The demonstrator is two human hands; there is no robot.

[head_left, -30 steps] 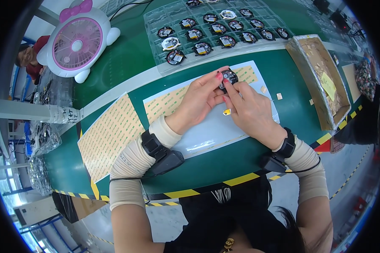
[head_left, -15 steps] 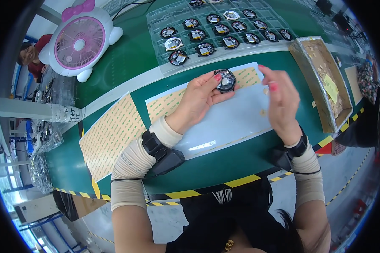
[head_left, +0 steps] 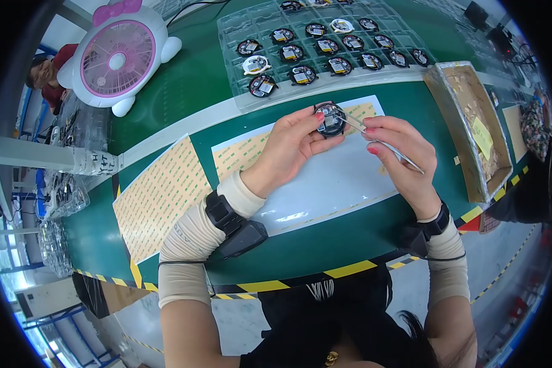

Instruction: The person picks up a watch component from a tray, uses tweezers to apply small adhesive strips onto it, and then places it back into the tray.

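Note:
My left hand (head_left: 285,146) grips a round black watch body (head_left: 330,124) between thumb and fingers, its inner electronics turned up. In my right hand (head_left: 414,156) is a pair of metal tweezers (head_left: 355,124), pinched between thumb and fingers. The tweezer tips reach the right side of the watch body; whether they hold a small part cannot be made out. Below my hands lies a pale glossy sheet (head_left: 313,190) with rows of tan stickers (head_left: 236,154) along its left and upper parts. Another tan sticker sheet (head_left: 159,196) lies to the left.
Beyond a pale strip, a clear plastic tray (head_left: 232,61) holds several round watch bodies, mostly black. A cardboard box (head_left: 500,168) with tan scraps stands at the right. A white and pink fan (head_left: 116,61) sits at the far left, with a person (head_left: 52,76) behind it.
My right hand, raised and blurred before, has come down toward the watch body, and the tweezers now show with their tips at it. My left hand keeps its hold.

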